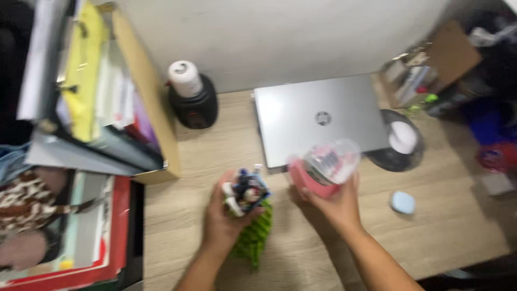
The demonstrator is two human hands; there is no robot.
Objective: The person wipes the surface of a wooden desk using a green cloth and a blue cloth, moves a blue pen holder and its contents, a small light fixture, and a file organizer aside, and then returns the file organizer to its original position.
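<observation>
Head view: the left hand [223, 218] has its grip closed around a green pen holder [253, 237] stuffed with pens, its long axis tilted, mouth toward the laptop [318, 118]. The right hand [334, 202] closes its grip on a clear plastic cup [331, 161] with a pink base, raised just right of the holder. The 2 hands sit close together above the tabletop [447, 226]; the cup's opening faces up and away.
</observation>
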